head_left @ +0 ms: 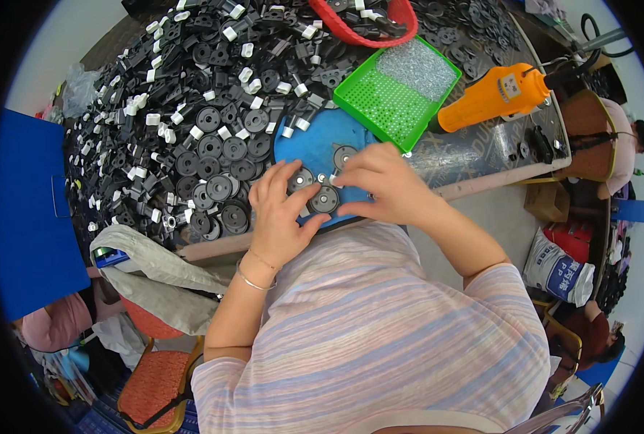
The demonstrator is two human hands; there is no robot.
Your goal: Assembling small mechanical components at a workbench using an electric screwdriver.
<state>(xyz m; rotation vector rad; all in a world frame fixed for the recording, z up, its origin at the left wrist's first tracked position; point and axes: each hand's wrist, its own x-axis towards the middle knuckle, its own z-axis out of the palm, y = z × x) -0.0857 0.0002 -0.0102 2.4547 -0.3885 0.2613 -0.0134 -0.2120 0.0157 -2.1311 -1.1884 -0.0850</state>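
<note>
A blue round plate (315,145) lies on the table in front of me with black round discs on it. My left hand (280,213) rests on its near edge, fingers on a black disc (325,200). My right hand (383,184) reaches over the plate, fingertips pinching a small white part (334,179) just above that disc. Another black disc (344,155) lies farther back on the plate.
A big heap of black discs and white parts (213,101) covers the table's left. A green tray (398,90) of small screws and an orange power screwdriver (492,98) lie at the right. A red basket (369,22) stands behind. Other people sit at both sides.
</note>
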